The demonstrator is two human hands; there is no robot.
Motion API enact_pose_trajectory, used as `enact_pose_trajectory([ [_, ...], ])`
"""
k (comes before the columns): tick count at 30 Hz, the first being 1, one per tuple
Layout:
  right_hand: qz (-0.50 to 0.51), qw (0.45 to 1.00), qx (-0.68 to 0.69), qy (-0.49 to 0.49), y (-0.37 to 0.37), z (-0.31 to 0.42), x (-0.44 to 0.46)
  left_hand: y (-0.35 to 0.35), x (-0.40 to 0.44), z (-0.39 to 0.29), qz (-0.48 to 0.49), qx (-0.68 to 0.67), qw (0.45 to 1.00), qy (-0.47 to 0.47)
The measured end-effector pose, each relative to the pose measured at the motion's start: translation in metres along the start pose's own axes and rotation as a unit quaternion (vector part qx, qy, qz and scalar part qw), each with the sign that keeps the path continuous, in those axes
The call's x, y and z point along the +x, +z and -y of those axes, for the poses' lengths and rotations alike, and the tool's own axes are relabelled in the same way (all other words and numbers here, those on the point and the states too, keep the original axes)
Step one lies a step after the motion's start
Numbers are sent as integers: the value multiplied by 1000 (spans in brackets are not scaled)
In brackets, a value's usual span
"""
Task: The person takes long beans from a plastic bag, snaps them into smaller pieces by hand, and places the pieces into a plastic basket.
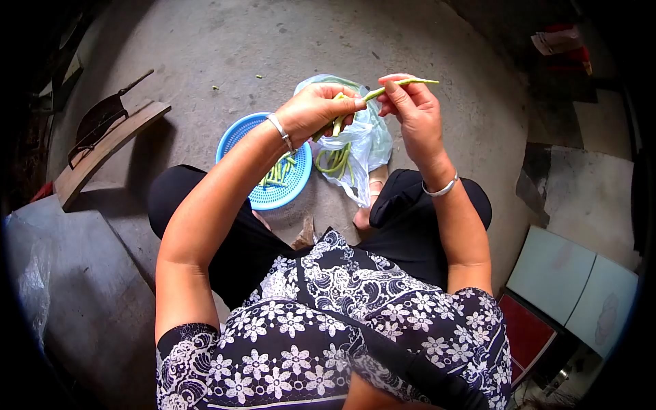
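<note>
My left hand is closed around several pieces of green bean, above the right side of a blue plastic basket. From it a long green bean runs across to my right hand, whose thumb and fingers pinch it near its far end. Short cut bean pieces lie in the basket. Beside the basket, a pale plastic bag sits on the floor with whole long beans in its opening. My left hand partly covers the bag and the basket's rim.
A curved wooden board with a dark metal blade stands at the left. Two tiny green bits lie on the concrete floor. A grey slab with clear plastic is at the lower left, a pale-topped cabinet at the lower right.
</note>
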State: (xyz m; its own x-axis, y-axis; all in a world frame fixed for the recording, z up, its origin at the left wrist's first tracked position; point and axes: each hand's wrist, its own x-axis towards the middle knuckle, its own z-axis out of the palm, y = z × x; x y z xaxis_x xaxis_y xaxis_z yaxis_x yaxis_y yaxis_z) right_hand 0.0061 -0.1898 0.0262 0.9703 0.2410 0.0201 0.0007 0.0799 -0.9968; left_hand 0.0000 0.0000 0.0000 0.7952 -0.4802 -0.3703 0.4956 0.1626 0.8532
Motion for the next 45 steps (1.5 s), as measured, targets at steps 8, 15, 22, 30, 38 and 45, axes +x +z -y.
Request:
enact_pose_trajectory([
  [8, -19, 976, 195, 93, 4, 5, -2, 3, 3, 6, 26, -166, 980, 108],
  [15, -81, 991, 109, -2, 11, -1, -7, -8, 5, 11, -27, -279, 952, 123],
  [22, 48, 998, -47, -12, 7, 7, -5, -12, -1, -8, -76, -176, 975, 114],
  [30, 60, 997, -22, 33, 11, -2, -6, 0, -5, -3, 39, -104, 993, 45],
  [38, 15, 997, -73, -6, 0, -3, 1, 0, -11, -11, 44, -90, 995, 17],
  [45, 19, 988, -150, -38, 12, -13, -4, 1, -6, -1, 19, 31, 999, 27],
])
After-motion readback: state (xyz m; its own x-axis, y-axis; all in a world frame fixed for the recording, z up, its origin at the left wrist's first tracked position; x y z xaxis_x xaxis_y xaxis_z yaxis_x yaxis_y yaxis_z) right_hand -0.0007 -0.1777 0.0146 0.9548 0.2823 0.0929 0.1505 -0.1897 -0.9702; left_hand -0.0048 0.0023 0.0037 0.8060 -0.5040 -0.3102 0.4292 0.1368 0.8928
